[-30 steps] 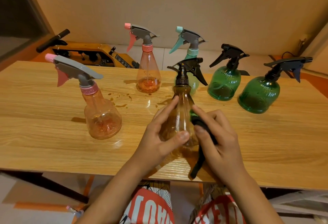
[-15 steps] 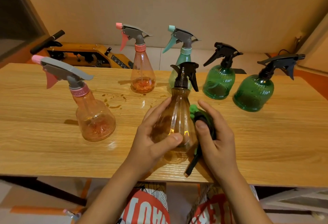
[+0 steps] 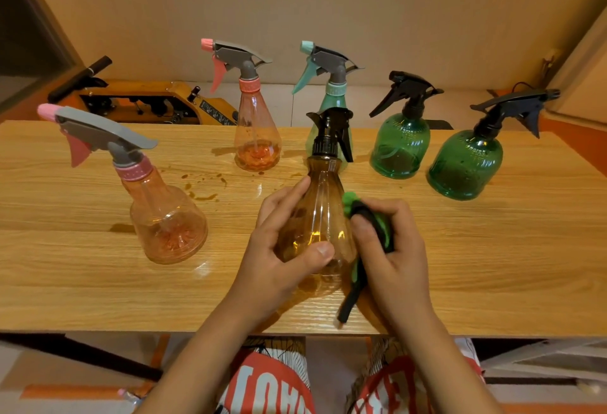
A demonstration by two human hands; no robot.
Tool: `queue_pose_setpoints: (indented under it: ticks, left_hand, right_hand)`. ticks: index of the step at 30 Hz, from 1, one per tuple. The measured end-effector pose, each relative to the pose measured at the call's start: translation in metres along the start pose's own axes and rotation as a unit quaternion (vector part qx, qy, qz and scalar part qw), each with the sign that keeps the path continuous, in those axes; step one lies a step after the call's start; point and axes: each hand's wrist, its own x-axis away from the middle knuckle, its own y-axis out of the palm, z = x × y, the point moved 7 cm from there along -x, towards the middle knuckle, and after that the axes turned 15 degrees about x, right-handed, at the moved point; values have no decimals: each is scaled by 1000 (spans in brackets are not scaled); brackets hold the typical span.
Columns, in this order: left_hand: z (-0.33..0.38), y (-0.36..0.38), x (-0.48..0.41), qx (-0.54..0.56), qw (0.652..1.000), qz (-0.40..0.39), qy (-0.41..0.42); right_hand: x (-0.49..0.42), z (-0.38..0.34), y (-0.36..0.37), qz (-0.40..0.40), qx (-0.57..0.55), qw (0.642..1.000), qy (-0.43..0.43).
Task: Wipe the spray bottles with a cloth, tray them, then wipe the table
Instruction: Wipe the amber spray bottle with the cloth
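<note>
Fingers (image 3: 290,195) of my left hand (image 3: 279,259) curl round the ribbed amber transparent plastic spray bottle (image 3: 320,216), thumb across its near face. The bottle has a black trigger head and is upright at the centre of the light wooden table (image 3: 492,266), near the front edge; I cannot tell whether its base touches. Since half a second ago, my right hand (image 3: 397,249) has drawn its fingers from extended to curled. It grips the bunched green-and-black cloth (image 3: 369,220) against the bottle's right side.

There are 2 pink bottles (image 3: 169,229) (image 3: 257,141), 1 teal bottle (image 3: 332,100), 1 amber bottle (image 3: 323,203), 2 green bottles (image 3: 400,147) (image 3: 466,167), 1 cloth (image 3: 377,226).
</note>
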Motion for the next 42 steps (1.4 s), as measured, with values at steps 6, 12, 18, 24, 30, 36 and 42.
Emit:
queue_pose_setpoints:
  ticks: [6,12,18,24,30,36,42]
  left_hand:
    - [-3,0,1,2,1000,-1,-4]
    - [-4,2,0,-5,1000,-6,-9]
    - [-4,3,0,-5,1000,-5,-6]
    - [-4,-1,1,-13,1000,10,-3]
    - [-6,1,1,14,1000,-8,-16]
    - [-7,3,2,18,1000,-15,-10]
    - [-1,8,2,-15,999,-27,10]
  right_hand:
    - [3,-10,0,1,26,996,-80]
    - [-1,-10,-1,9,17,998,-58]
    - [-4,3,-2,30,6,999,-8]
    - [2,-6,1,-9,-8,998,-57]
    - [-4,8,0,7,-51,997,61]
    - [1,-3,-7,19,-37,999,-1]
    - [-4,3,-9,52,15,998,19]
